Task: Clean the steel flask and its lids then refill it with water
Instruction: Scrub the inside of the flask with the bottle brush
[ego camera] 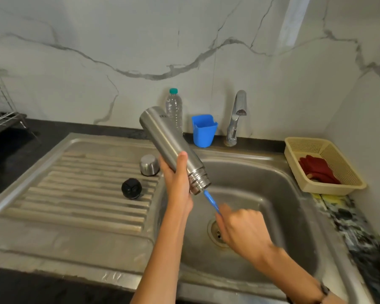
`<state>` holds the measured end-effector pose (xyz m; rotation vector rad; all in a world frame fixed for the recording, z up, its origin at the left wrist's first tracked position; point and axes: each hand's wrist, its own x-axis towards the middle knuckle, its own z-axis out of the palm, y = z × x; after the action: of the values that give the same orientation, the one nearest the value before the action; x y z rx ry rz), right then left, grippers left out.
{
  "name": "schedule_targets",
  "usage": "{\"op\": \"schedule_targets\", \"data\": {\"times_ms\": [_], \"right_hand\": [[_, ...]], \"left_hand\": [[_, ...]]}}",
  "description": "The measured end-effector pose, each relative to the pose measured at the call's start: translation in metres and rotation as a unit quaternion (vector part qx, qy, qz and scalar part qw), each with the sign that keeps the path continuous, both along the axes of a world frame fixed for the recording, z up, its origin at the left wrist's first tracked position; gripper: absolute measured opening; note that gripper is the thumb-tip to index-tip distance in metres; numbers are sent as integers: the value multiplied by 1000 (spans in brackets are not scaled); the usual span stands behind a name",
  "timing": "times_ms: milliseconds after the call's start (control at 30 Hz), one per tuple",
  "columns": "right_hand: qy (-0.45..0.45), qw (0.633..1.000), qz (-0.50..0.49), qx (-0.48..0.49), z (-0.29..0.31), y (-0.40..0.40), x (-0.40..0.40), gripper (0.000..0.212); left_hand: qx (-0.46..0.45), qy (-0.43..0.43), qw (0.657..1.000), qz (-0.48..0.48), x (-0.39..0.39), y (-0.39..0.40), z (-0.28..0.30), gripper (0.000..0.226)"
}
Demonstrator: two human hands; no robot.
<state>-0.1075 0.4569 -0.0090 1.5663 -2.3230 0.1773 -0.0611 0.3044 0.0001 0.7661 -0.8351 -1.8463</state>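
Observation:
My left hand (177, 178) grips the steel flask (165, 137) near its threaded neck and holds it tilted, mouth down to the right, over the sink basin (272, 194). My right hand (241, 231) is closed on the blue handle of a bottle brush (211, 200), whose far end is inside the flask's mouth, so the bristles are hidden. On the ribbed drainboard (86, 194) to the left stand the steel cup lid (149, 165), upside down, and the black stopper lid (131, 188).
Behind the sink stand a clear plastic bottle (174, 106) with a teal cap, a blue cup (203, 132) and the tap (236, 117), with no water running. A beige basket (342, 163) holding a red cloth sits at the right. A wire dish rack (2, 110) is at far left.

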Motion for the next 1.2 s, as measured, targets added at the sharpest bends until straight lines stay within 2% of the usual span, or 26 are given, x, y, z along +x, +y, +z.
{"op": "schedule_targets", "data": {"times_ms": [100, 167, 233, 300, 367, 400, 433, 500, 533, 567, 600, 633, 667, 733, 800, 833, 867, 933, 1000, 1067, 1133, 1200], "right_hand": [[22, 1000, 10, -14, -1, 13, -3, 25], [27, 1000, 8, -14, 5, 8, -3, 19], [-4, 1000, 15, 4, 7, -5, 1, 15], [-66, 998, 18, 12, 5, -7, 1, 17], [-197, 979, 31, -26, 11, -1, -1, 29], [-295, 953, 56, -51, 18, 0, -3, 33], [-425, 898, 82, -78, 23, 0, -5, 36], [-667, 732, 104, -95, 31, 0, -5, 33], [-736, 661, 112, -91, 34, 2, -1, 31], [-774, 615, 120, -87, 34, 3, 3, 29], [-790, 596, 120, -78, 31, 4, 7, 27], [-785, 606, 113, -66, 28, 6, 9, 27], [-758, 642, 101, -51, 26, 9, 9, 28], [-650, 755, 80, -33, 26, 14, 4, 34], [-434, 898, 74, -26, 23, 13, 0, 39], [-332, 942, 53, -4, 22, 11, 1, 40], [-256, 966, 27, 2, 21, 7, 5, 39], [-120, 992, -8, 35, 16, 1, 18, 24], [-67, 997, -12, 48, 14, 6, 28, 14], [-49, 999, -13, 16, 7, 13, 23, 22], [-39, 998, -26, 36, 9, 9, 20, 33], [-68, 996, -28, 52, 14, -8, 20, 27]], "left_hand": [[22, 28, 999, 39, 6, -5, 4, 60], [33, 32, 998, 38, 5, -4, 4, 65], [19, 10, 1000, 14, 3, 2, 4, 67], [14, 14, 1000, -2, 6, 3, 4, 61], [47, 84, 994, -43, 12, -1, 9, 59], [63, 135, 986, -76, 15, -3, 12, 64], [69, 184, 975, -106, 17, -5, 14, 69], [66, 249, 956, -140, 22, -2, 17, 69], [68, 264, 950, -150, 23, 0, 18, 68], [68, 275, 945, -164, 24, 3, 19, 69], [65, 274, 944, -171, 24, 4, 19, 70], [62, 264, 947, -173, 24, 5, 20, 69], [60, 242, 954, -164, 24, 5, 19, 67], [66, 177, 972, -142, 22, 1, 16, 64], [82, 106, 984, -116, 19, -1, 13, 72], [90, 75, 988, -99, 16, 0, 12, 79], [97, 48, 991, -83, 14, 1, 11, 82], [96, 5, 993, -69, 11, -2, 12, 69], [97, 4, 994, -45, 13, -7, 15, 42], [113, 41, 993, -6, 17, -11, 18, 26], [119, 33, 992, 9, 17, -9, 18, 35], [104, 5, 995, -1, 15, -4, 18, 37]]}}
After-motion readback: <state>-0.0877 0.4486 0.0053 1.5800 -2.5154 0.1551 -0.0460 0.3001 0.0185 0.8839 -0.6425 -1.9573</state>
